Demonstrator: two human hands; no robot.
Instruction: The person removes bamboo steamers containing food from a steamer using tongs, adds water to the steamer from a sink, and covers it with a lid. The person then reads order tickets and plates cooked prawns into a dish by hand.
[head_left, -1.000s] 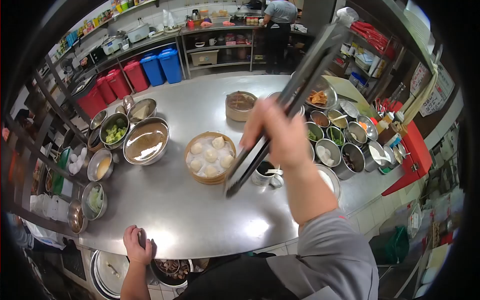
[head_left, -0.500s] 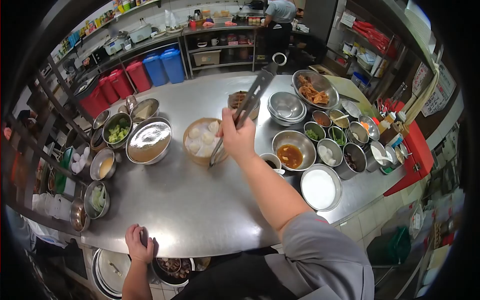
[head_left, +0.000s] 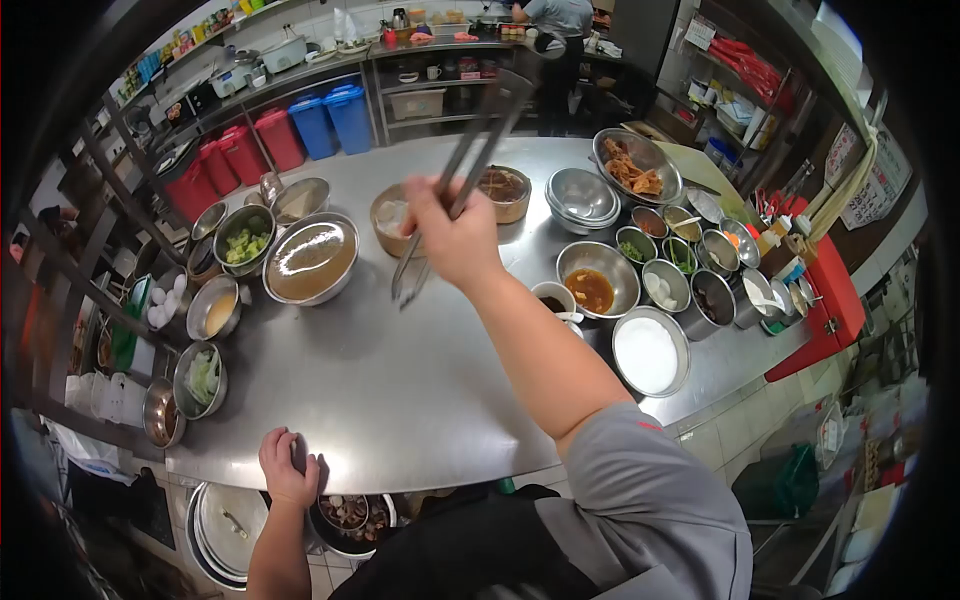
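Observation:
My right hand (head_left: 452,235) is closed around long metal tongs (head_left: 491,150), blurred by motion. Their tips point down towards me over the steel table (head_left: 370,370). Partly behind this hand is a round bamboo steamer (head_left: 386,240) with white contents; its right side is hidden. A second bamboo steamer (head_left: 512,212) stands just beyond, with dark brown food in it. At the table's front edge, my left hand (head_left: 289,470) rests with its thumb apart from the fingers and nothing visible in it.
On the left stand a large bowl of brownish liquid (head_left: 312,258), a bowl of chopped greens (head_left: 244,245) and other bowls. To the right are stacked metal bowls (head_left: 583,198), a bowl of brown sauce (head_left: 597,282), white powder (head_left: 650,352) and several seasoning containers. A co-worker (head_left: 562,50) stands at the back.
My right hand and the tongs have shifted left and away from me, and now cover more of the near steamer. The view has shifted slightly. My left hand stays at the table edge.

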